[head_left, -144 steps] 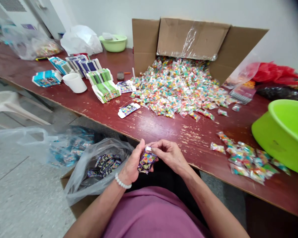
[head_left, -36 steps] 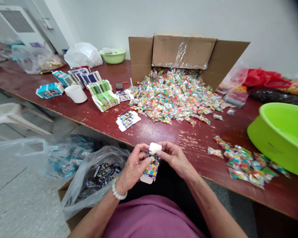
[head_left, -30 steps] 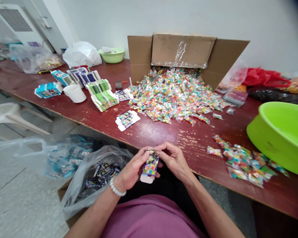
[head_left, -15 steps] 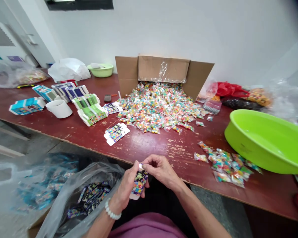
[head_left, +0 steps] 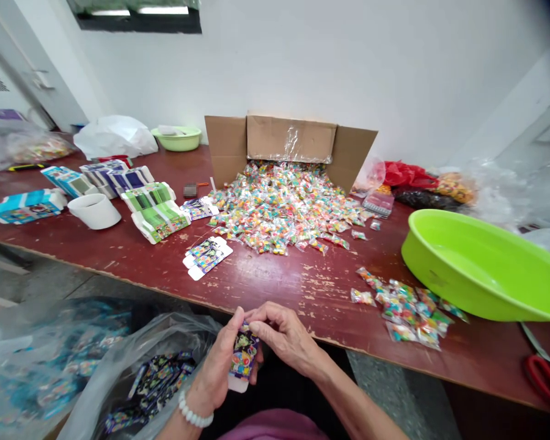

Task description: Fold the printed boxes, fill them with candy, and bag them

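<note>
In the head view, the left hand (head_left: pixel 216 370) (a bracelet (head_left: pixel 195 411) of pale beads at its wrist) holds a small dark box (head_left: pixel 244 355) between thumb and fingers, the thumb along one side and the fingertips showing at the other. The right hand (head_left: pixel 284 337) is at the box's upper end, thumb and fingers closed in on its edge; what exactly they pinch there is hidden. A pale flap (head_left: pixel 237 384) sticks out at the lower end. The box is held above the person's lap, just off the near edge of the red counter (head_left: pixel 275 290).

On the counter ahead, a heap of wrapped candies (head_left: pixel 288 211) spills from a carton (head_left: pixel 291 139) set against the wall. A flat box (head_left: pixel 208 256) lies left of the heap's near edge. Farther left are a green stack (head_left: pixel 156 211), a white ring (head_left: pixel 96 212) and a blue stack (head_left: pixel 27 206). To the right, a few loose packets (head_left: pixel 406 308) lie beside a green tub (head_left: pixel 481 269), with red-handled scissors (head_left: pixel 544 374) near the counter's edge. Below the counter, left of the hands, a clear bag (head_left: pixel 183 333) holds dark pieces (head_left: pixel 158 382).
</note>
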Demonstrator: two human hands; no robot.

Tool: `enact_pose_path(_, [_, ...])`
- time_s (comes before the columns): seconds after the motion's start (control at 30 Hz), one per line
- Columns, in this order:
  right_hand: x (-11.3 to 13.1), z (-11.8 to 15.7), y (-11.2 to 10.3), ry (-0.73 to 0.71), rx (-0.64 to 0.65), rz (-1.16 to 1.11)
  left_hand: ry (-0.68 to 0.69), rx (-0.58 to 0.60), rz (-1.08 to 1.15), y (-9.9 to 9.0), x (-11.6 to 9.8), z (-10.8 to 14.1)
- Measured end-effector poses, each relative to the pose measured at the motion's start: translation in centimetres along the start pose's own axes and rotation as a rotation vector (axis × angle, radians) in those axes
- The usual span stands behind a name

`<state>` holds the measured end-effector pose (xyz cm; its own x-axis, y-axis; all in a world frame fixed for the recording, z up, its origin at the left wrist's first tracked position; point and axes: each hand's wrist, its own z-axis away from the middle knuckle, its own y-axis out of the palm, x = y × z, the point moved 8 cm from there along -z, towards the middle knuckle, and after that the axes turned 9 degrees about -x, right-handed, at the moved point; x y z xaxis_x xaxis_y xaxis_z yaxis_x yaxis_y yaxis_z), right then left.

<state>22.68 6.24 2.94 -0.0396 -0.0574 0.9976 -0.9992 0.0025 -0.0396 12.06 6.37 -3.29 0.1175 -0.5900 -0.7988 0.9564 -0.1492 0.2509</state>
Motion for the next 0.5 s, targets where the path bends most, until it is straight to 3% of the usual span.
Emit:
enact_pose_path(0.17, [-0.1, 0.4, 0.3, -0.133, -0.048, 0.13, -0.043, -0.011, 0.187, 0.2, 1.0, 0.2])
enact_pose_path(0.27, [-0.9, -1.8, -0.7, -0.185, -0.006, 0.286, -0.049, 0.029, 0.245, 0.4, 1.9, 0.3])
enact_pose_path(0.3, [-1.2, -3.2, -1.8, -0.195, -0.039, 0.353, -0.055, 0.038, 0.241, 0.3, 2.3, 0.4])
enact_pose_path(0.4, [-1.8, -8.1, -7.6, -0.175, -0.405, 0.643, -0.09, 0.009, 0.187, -0.9, 3.7, 0.5])
enact_pose_path(0.5, [-2.5, -12.9, -10.6, -0.156, -0.538, 0.731, -0.141, -0.028, 0.133, -2.6, 5.1, 0.7])
